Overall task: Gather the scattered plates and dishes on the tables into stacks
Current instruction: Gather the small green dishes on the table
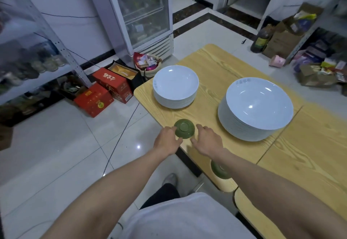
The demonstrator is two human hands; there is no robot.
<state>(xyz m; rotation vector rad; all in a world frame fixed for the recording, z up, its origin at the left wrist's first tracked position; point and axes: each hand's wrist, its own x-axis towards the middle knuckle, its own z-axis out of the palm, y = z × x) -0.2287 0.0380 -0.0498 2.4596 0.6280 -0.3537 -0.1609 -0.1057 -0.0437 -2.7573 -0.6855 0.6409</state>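
An upturned green bowl [184,130] sits at the near left edge of the wooden table [212,65]. My left hand [167,141] grips its left side, fingers and thumb curled round the rim. Just right of the bowl is my right hand [208,141], with fingers relaxed and a thin gap to the bowl. A second green bowl [219,171] lies partly hidden under my right forearm at the table's near edge. A small stack of white plates [175,86] stands further back. To the right stands a taller stack of large white plates [257,107].
A second wooden table [309,154] adjoins on the right. On the floor to the left lie red boxes [101,96] and a basket of packets [148,64]. A glass-door fridge [142,13] stands behind, and shelves with clutter [319,60] are at right.
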